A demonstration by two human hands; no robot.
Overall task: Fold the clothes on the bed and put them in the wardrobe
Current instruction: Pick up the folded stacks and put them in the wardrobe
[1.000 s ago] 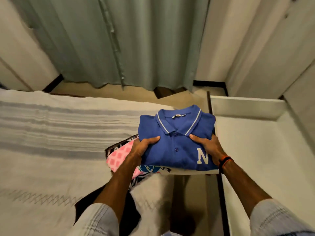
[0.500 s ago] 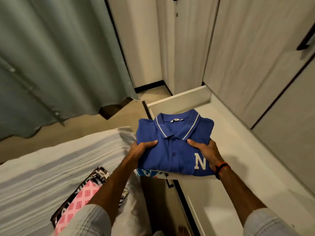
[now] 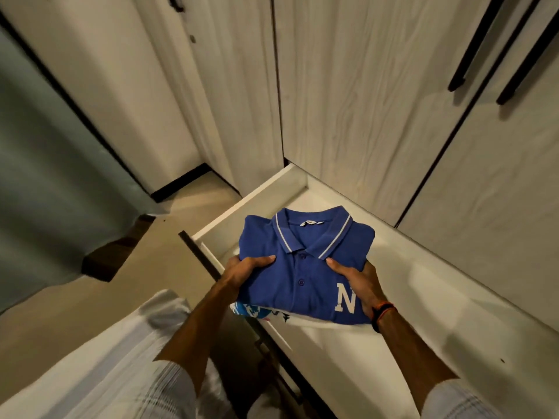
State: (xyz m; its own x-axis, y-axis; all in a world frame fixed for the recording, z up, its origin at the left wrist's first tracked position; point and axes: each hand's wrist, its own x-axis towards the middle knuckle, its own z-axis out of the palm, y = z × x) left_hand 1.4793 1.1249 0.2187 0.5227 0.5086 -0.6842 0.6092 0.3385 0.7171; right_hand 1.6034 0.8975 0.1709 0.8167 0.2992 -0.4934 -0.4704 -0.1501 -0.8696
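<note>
our left hand (image 3: 242, 272) grips the left edge of the folded stack, thumb on top of the blue polo (image 3: 302, 267); our right hand (image 3: 360, 282) clamps the right edge likewise, keeping it flat above the open drawer (image 3: 423, 282).

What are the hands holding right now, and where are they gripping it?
A folded stack topped by a blue polo shirt, gripped at its sides: left hand, right hand.
</note>
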